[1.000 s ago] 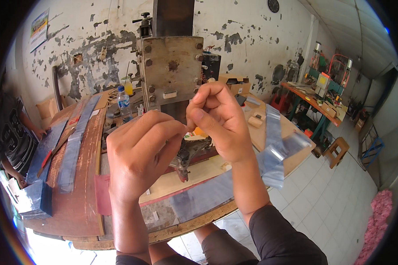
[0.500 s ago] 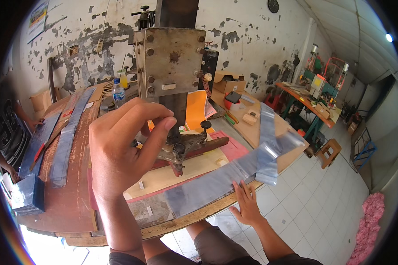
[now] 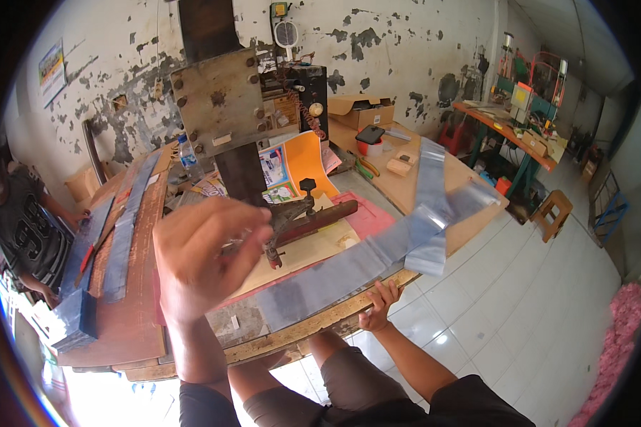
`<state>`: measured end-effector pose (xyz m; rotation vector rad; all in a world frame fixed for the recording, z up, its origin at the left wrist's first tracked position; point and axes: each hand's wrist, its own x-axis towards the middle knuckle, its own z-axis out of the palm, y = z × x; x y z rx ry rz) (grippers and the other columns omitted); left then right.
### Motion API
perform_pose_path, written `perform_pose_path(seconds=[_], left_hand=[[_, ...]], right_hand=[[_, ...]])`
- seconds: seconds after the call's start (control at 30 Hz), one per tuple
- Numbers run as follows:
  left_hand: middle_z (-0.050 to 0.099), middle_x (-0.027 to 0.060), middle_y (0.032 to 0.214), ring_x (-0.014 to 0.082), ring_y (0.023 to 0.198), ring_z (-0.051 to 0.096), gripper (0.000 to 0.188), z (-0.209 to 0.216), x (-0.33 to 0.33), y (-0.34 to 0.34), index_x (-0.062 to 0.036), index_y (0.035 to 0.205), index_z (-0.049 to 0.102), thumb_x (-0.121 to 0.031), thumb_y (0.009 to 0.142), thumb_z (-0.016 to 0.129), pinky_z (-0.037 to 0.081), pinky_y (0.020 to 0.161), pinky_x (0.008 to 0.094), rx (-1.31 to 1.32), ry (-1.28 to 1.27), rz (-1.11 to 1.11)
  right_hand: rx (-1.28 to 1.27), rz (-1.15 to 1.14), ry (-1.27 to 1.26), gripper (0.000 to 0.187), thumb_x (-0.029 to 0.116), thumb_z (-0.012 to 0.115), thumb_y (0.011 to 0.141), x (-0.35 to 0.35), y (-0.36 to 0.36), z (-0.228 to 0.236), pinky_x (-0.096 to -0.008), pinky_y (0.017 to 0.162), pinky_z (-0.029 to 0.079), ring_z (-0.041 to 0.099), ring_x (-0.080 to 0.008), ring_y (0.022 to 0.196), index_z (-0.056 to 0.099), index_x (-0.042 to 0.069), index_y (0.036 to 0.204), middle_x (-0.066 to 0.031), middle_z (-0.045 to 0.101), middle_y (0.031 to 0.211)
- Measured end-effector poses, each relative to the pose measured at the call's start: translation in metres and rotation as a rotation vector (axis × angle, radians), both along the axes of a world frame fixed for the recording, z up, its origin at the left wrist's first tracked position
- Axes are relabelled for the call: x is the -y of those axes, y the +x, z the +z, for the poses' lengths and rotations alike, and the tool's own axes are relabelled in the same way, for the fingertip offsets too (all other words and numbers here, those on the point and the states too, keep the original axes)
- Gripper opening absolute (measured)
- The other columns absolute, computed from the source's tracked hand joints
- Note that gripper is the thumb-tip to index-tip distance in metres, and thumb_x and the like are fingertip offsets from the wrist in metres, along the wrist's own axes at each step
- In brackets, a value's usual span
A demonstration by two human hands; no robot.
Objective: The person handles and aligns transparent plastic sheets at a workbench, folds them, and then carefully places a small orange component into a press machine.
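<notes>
My left hand (image 3: pixel 206 260), blurred, is raised close in front of the metal press (image 3: pixel 219 92). Its fingers curl toward the thumb in a pinch; whatever lies between them, if anything, I cannot make out. At the front edge of the wooden table (image 3: pixel 313 329), my right hand (image 3: pixel 382 304) has its fingers over the rim and its thumb lower down. Just beyond it, a long strip of clear bluish plastic (image 3: pixel 327 281) lies along the table, crossed by another plastic strip (image 3: pixel 429 171). Behind my left hand, the press's clamp (image 3: pixel 313 222) stands over a pale board.
A person (image 3: pixel 32 228) is at the left beside plastic strips, a red-handled tool (image 3: pixel 85 257) and a stack of plastic sheets (image 3: pixel 75 324). Pliers (image 3: pixel 367 167), a cardboard box (image 3: pixel 361 112) and a bottle (image 3: pixel 188 155) stand farther back. A stool (image 3: pixel 550 212) is right.
The view has shifted, moving the press leftward in it. My right hand has gone from lying flat by the plastic strip to grasping the table's edge. My left hand stays raised and curled.
</notes>
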<state>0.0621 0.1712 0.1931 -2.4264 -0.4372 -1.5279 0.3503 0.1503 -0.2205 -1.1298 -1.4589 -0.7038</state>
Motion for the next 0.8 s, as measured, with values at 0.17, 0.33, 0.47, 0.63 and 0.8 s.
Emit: perform_pose_path(seconds=[0.17, 0.33, 0.47, 0.63, 0.8], left_hand=[[0.074, 0.0080, 0.084, 0.0232, 0.068, 0.071, 0.026, 0.008, 0.042, 0.003, -0.0038, 0.090, 0.070, -0.010, 0.070, 0.086, 0.053, 0.059, 0.0341, -0.088, -0.050, -0.002], [0.074, 0.0105, 0.087, 0.0274, 0.077, 0.072, 0.021, -0.044, 0.034, -0.014, -0.0039, 0.090, 0.071, -0.010, 0.075, 0.084, 0.054, 0.065, 0.0359, -0.065, -0.260, 0.121], [0.074, 0.0095, 0.102, 0.0287, 0.101, 0.070, 0.025, -0.122, 0.038, -0.057, -0.0046, 0.099, 0.073, -0.009, 0.076, 0.082, 0.052, 0.092, 0.0408, -0.152, -0.495, 0.389], [0.065, 0.0109, 0.128, 0.0317, 0.123, 0.058, 0.038, -0.203, 0.031, -0.086, -0.0074, 0.112, 0.069, -0.023, 0.079, 0.083, 0.041, 0.104, 0.0492, -0.186, -0.567, 0.527], [0.061, 0.0115, 0.135, 0.0333, 0.129, 0.055, 0.059, -0.215, 0.031, -0.067, -0.0082, 0.121, 0.069, -0.041, 0.075, 0.084, 0.030, 0.118, 0.0569, -0.210, -0.664, 0.447]], right_hand=[[0.022, 0.007, -0.067, 0.055, 0.057, 0.037, 0.103, 0.004, -0.002, 0.000, -0.0603, 0.124, 0.004, 0.029, -0.0386, 0.147, 0.054, 0.015, 0.134, -0.0127, 0.048, 0.148], [-0.067, 0.037, -0.162, 0.052, 0.052, 0.041, 0.103, 0.020, -0.006, 0.012, -0.0616, 0.123, 0.006, 0.031, -0.0420, 0.146, 0.056, 0.011, 0.131, -0.0143, 0.050, 0.147], [-0.103, 0.073, -0.191, 0.052, 0.049, 0.041, 0.104, 0.027, -0.016, 0.020, -0.0636, 0.122, 0.007, 0.029, -0.0448, 0.146, 0.056, 0.007, 0.130, -0.0177, 0.048, 0.148], [-0.058, 0.052, -0.117, 0.053, 0.048, 0.039, 0.105, 0.017, -0.012, 0.009, -0.0651, 0.121, 0.010, 0.025, -0.0452, 0.147, 0.052, 0.005, 0.132, -0.0196, 0.044, 0.150], [-0.019, 0.052, -0.112, 0.054, 0.048, 0.036, 0.106, 0.014, -0.009, 0.006, -0.0658, 0.121, 0.010, 0.021, -0.0458, 0.149, 0.048, 0.003, 0.133, -0.0212, 0.040, 0.151]])
